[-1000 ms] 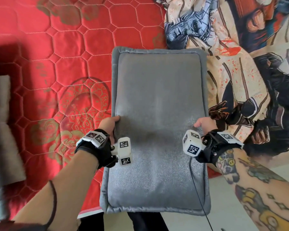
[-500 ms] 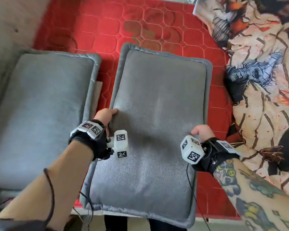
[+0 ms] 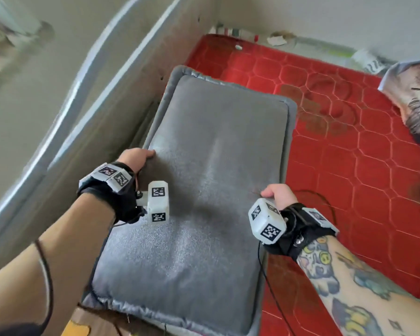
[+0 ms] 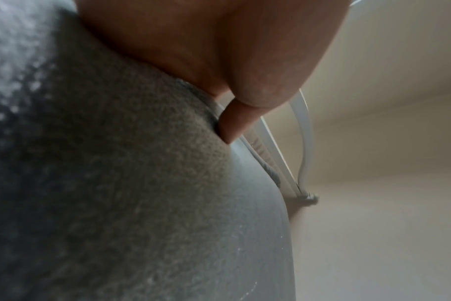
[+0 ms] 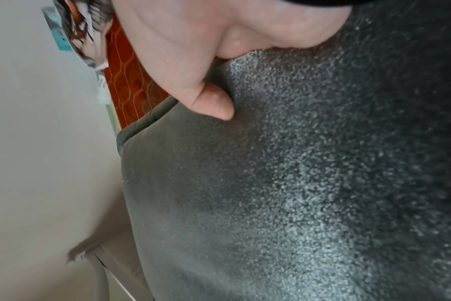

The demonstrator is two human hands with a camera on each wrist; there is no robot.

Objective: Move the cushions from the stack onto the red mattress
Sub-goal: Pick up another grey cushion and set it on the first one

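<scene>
I hold a large grey cushion flat in front of me. My left hand grips its left edge, thumb on top. My right hand grips its right edge the same way. In the left wrist view the thumb presses into the grey cushion. In the right wrist view the thumb digs into the grey fabric. The red mattress spreads to the right, partly under the cushion. The fingers below the cushion are hidden, and no stack is in view.
A beige wall with pale curved trim runs along the left, close to the cushion's left edge. A printed blanket lies at the mattress's far right. Small clutter sits along the far wall. A brown surface shows at the bottom left.
The cushion in both hands has swung left, from over the printed blanket to the wall-side edge of the mattress. The second grey cushion seen half a second ago is out of view.
</scene>
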